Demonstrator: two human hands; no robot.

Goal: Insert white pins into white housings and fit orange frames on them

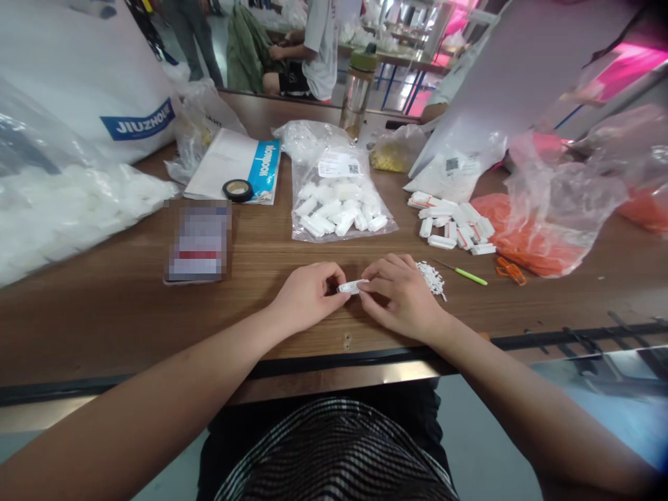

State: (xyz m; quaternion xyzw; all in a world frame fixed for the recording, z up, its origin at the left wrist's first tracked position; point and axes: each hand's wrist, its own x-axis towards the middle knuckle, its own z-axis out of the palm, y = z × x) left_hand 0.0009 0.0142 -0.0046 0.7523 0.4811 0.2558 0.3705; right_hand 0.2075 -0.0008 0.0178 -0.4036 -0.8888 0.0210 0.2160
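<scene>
Between my two hands, just above the brown table [292, 334], is a small white plastic housing [351, 287]. My left hand [312, 296] pinches its left end between thumb and fingers. At the other end, the thumb and fingertips of my right hand [399, 296] close on it. Just beyond my right hand lies a heap of tiny white pieces [432, 280]. A tool with a green handle [471, 276] and a thin metal shaft rests right of the heap, near some orange clips [510, 271]. Behind them are several white housings with orange strips [459, 224], piled loosely.
A clear bag of white housings [342, 202] lies ahead. At left are a blurred-out phone [198, 243], a notebook [229, 163] with black tape [238, 190], and a large white sack [78, 76]. Bags of orange parts [547, 229] stand right. Behind is a bottle [358, 94]; a person [313, 56] sits beyond.
</scene>
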